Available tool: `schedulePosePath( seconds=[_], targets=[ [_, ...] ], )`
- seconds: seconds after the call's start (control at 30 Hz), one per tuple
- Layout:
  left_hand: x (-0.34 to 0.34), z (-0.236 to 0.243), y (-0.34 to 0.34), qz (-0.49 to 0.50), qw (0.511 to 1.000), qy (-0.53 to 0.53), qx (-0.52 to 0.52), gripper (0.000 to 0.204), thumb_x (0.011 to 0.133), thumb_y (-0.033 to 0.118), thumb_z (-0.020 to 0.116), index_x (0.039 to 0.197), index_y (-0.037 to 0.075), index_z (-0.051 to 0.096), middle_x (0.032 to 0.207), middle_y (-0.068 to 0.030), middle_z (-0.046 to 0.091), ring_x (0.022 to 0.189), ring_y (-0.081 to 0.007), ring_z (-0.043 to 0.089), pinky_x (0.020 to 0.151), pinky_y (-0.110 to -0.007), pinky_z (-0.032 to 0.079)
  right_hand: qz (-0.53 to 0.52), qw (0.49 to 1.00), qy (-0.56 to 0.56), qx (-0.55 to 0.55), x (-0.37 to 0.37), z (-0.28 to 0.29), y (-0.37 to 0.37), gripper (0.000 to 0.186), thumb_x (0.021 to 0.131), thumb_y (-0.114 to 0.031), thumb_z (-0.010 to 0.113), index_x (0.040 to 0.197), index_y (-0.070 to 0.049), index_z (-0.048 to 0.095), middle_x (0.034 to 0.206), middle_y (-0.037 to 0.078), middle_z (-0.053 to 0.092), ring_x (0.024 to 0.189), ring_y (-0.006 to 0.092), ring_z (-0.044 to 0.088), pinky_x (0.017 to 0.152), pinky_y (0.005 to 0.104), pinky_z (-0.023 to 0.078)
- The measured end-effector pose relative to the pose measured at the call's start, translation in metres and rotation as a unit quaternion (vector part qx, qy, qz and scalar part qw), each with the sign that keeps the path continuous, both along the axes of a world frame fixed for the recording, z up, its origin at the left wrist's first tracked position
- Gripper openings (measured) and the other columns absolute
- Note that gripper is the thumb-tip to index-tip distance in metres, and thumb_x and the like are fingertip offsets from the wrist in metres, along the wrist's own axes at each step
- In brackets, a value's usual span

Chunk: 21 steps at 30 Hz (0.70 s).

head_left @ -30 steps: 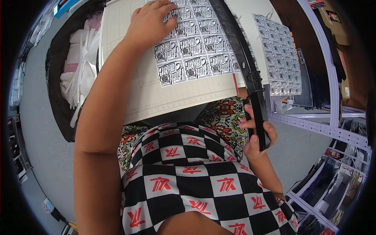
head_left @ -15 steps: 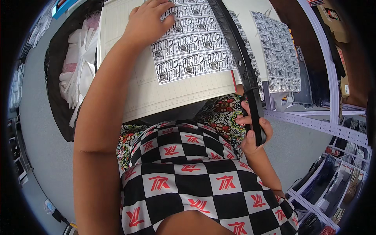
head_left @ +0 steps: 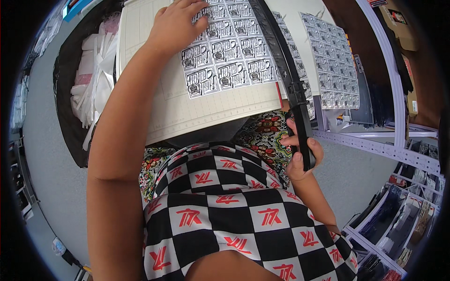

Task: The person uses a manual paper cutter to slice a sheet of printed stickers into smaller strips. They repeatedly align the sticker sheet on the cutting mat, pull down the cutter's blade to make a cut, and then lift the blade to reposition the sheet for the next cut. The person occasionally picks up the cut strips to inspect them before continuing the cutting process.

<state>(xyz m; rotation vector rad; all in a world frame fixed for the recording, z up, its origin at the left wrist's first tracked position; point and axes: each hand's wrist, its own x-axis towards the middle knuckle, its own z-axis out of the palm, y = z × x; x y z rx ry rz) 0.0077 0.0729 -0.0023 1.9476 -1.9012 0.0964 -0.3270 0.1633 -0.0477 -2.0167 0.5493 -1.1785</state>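
A paper cutter has a cream board [head_left: 211, 112] with ruled lines and a long black cutting arm along its right side. My left hand [head_left: 177, 25] lies on a sheet [head_left: 229, 61] printed with repeated black-and-white lettering designs, fingers outstretched; the fingertips reach the top of the picture. Around the black handle [head_left: 307, 150] at the arm's near end, the fingers of my right hand [head_left: 299, 169] are wrapped. The arm lies low along the sheet's right edge. Past it, a strip [head_left: 305, 85] with the same print shows on the right.
Another printed sheet [head_left: 333, 63] lies on a white surface right of the cutter. A black-lined bin [head_left: 70, 119] with paper offcuts [head_left: 96, 77] stands on the left. Purple metal shelving [head_left: 382, 149] is on the right, with racks of flat items [head_left: 398, 220] below it.
My right hand and the cutter handle have shifted slightly up and to the left. My left hand stays in place on the sheet.
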Motion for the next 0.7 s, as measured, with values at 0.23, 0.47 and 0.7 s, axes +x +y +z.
schedulePosePath(
  seconds=[0.23, 0.47, 0.7],
  targets=[
    [-0.0002, 0.0004, -0.0005, -0.009, 1.000, 0.000, -0.003, 0.039, 0.078, 0.020, 0.050, 0.113, 0.003, 0.050, 0.119, -0.0129, 0.047, 0.114, -0.0255, 0.040, 0.096, -0.040, 0.030, 0.004, 1.000, 0.003, -0.005, -0.0008, -0.0032, -0.0006, 0.043, 0.089, -0.026, 0.041, 0.127, -0.017, 0.022, 0.080, 0.019, 0.058, 0.100, 0.0402, 0.051, 0.075, 0.0385, 0.048],
    [-0.0026, 0.0036, 0.0004, -0.014, 1.000, 0.019, 0.003, 0.038, 0.078, 0.018, 0.049, 0.112, 0.002, 0.051, 0.119, -0.0132, 0.046, 0.112, -0.0262, 0.042, 0.096, -0.038, 0.031, 0.007, 1.000, 0.012, -0.016, -0.0040, -0.0098, -0.0015, 0.043, 0.089, -0.025, 0.040, 0.127, -0.016, 0.020, 0.080, 0.020, 0.058, 0.100, 0.0405, 0.051, 0.074, 0.0393, 0.048],
    [-0.0033, 0.0048, 0.0013, -0.008, 1.000, 0.012, 0.000, 0.038, 0.077, 0.018, 0.049, 0.112, 0.002, 0.051, 0.117, -0.0137, 0.047, 0.113, -0.0265, 0.041, 0.096, -0.038, 0.031, 0.003, 1.000, 0.010, -0.012, -0.0034, -0.0102, -0.0006, 0.044, 0.089, -0.025, 0.041, 0.127, -0.016, 0.021, 0.080, 0.020, 0.058, 0.099, 0.0406, 0.052, 0.074, 0.0394, 0.048]
  ],
)
